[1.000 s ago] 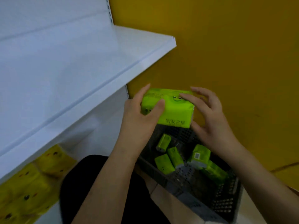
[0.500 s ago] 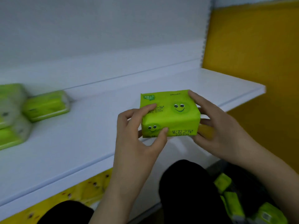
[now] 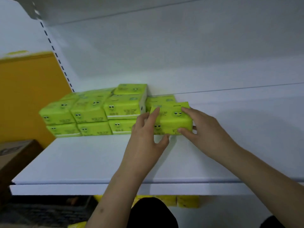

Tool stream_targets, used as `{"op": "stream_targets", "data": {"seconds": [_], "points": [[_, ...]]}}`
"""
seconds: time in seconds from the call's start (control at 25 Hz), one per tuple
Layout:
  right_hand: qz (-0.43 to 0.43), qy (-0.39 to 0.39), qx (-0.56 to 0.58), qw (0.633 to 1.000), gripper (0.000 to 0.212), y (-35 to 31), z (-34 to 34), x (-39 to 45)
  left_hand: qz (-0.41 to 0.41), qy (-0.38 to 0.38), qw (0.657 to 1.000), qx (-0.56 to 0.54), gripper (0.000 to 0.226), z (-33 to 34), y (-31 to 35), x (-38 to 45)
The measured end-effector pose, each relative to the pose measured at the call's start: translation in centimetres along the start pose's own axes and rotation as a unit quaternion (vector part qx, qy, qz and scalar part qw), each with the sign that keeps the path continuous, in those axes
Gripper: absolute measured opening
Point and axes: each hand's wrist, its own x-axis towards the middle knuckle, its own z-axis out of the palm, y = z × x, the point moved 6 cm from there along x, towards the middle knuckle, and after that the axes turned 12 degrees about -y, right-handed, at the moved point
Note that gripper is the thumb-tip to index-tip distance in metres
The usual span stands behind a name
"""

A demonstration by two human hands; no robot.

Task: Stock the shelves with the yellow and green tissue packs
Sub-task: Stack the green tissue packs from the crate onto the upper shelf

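Both hands hold one green tissue pack (image 3: pixel 172 120). The left hand (image 3: pixel 144 139) is on the pack's left side, with a finger up on its top and the thumb under its front edge. The right hand (image 3: pixel 205 130) is on the pack's right side, with fingers on its top and the thumb at its lower front corner. So both grips are closed on this one pack.

The pack is down at the white shelf (image 3: pixel 82 162), far back on it. It is a bit tilted. I cannot tell if its bottom lies flat on the shelf.

Just behind the grip is another green pack (image 3: pixel 160 99), touching the held one. Just left of the grip is a stack of green packs (image 3: pixel 92 112), two high, with one more pack on top at the back. The held pack is right next to this stack.

Behind all of this is the white back wall (image 3: pixel 181 55).

Below the grip, under the shelf, some yellow packs (image 3: pixel 187 201) peek out. Far left of the grip are an orange wall (image 3: pixel 28 96) and a brown box (image 3: pixel 14 155).
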Motion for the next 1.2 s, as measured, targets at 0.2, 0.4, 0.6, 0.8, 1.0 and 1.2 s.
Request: {"op": "stream_targets", "data": {"seconds": [0.2, 0.4, 0.6, 0.8, 1.0, 1.2], "points": [[0.074, -0.100, -0.111, 0.986, 0.062, 0.6, 3.5, 5.1, -0.033, 0.016, 0.999, 0.016, 0.046, 0.7, -1.9, -0.6], [0.087, -0.088, -0.048, 0.991, 0.075, 0.5, 3.7, 4.6, -0.047, -0.077, 0.994, 0.054, 0.056, 2.7, -3.1, 0.8], [0.157, -0.032, 0.077, 0.984, 0.076, 2.9, 0.0, 0.5, -0.032, -0.079, 0.994, 0.068, 0.060, 3.9, 0.7, 0.1], [0.179, 0.063, 0.096, 0.977, 0.064, 5.5, -8.0, -7.4, 0.103, -0.063, 0.993, 0.002, 0.042, 8.4, 11.8, -2.1], [0.243, 0.288, 0.048, 0.925, 0.050, 11.8, -18.2, -21.5, 0.250, -0.157, 0.953, -0.062, 0.032, 16.5, 24.5, -6.4], [0.334, 0.407, -0.029, 0.849, 0.032, 18.3, -22.9, -37.3, 0.346, -0.318, 0.882, -0.032, 0.036, 28.7, 34.6, -11.0]]}}
